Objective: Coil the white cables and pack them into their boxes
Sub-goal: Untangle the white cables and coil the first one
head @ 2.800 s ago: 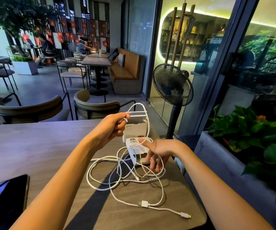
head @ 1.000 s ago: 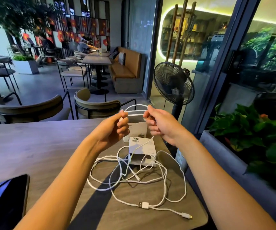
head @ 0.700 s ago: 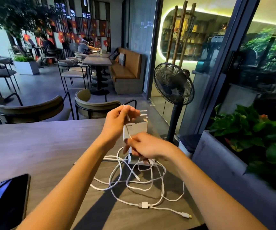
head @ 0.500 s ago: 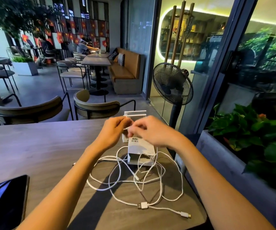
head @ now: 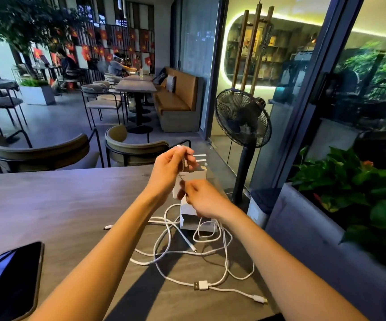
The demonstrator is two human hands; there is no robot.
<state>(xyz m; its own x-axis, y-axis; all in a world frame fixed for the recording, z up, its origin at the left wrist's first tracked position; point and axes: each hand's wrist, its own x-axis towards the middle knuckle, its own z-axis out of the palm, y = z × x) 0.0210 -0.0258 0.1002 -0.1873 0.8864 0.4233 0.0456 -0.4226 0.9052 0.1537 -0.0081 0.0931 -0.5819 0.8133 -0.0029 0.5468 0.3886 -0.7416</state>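
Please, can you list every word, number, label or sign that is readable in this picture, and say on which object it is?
No text is readable.
Rear white box: a small dark mark on its front, too blurred to read.
Front white box: no label shows; the right hand covers its top.
Red flags on the far wall: yellow emblems only, no words.
Phone: dark screen.

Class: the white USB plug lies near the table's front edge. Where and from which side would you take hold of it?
Probably pinch the USB plug by its flat white housing from above: it lies flat, clear of the cable tangle, with bare table around it.
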